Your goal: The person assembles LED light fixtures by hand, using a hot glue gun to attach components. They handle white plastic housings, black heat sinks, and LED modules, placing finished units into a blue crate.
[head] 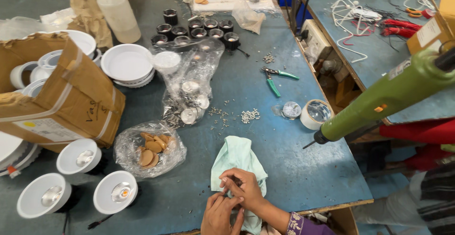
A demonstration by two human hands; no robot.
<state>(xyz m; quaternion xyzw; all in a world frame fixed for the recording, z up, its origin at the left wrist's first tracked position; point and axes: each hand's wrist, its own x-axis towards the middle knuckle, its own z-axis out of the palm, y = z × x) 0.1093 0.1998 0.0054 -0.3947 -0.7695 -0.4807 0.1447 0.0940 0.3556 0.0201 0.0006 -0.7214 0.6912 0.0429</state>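
Blue counter (284,159) under me: both hands, left hand (220,214) and right hand (242,187), pinch something tiny over the green cloth (235,156). Beside the cloth: screws (250,116), bagged discs (150,150).

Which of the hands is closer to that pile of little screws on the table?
The right hand, probably: it lies farther up the table over the green cloth, nearer the screws. The left hand sits lower, by the table edge.
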